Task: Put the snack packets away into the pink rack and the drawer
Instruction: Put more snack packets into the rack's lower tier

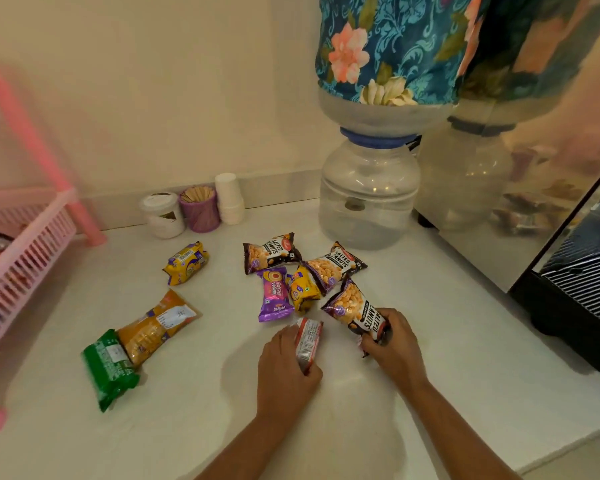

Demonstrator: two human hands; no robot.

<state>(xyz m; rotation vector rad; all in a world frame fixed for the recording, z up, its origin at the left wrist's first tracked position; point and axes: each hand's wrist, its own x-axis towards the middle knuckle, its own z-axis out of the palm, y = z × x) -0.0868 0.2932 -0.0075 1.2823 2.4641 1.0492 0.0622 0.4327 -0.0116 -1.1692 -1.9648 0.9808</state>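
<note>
The left hand is gripping a red packet and the right hand a peanut packet, so picking up is under way; next, I judge, comes carrying them left to the pink rack. Other packets are lying on the white tabletop near a water jar.

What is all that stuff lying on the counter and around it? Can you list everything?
peanut packets: 3, brown and orange; two mid-counter, one in right hand
purple biscuit packet: 1, centre
yellow packets: 2, one centre, one apart to the left
orange packet: 1, left, touching green packet
red packet: 1, in left hand
pink rack: 1, far left
jar, stick holder, paper cups: by wall
water dispenser: 1, clear, floral cover
hands: left hand, right hand, each gripping a packet
</note>
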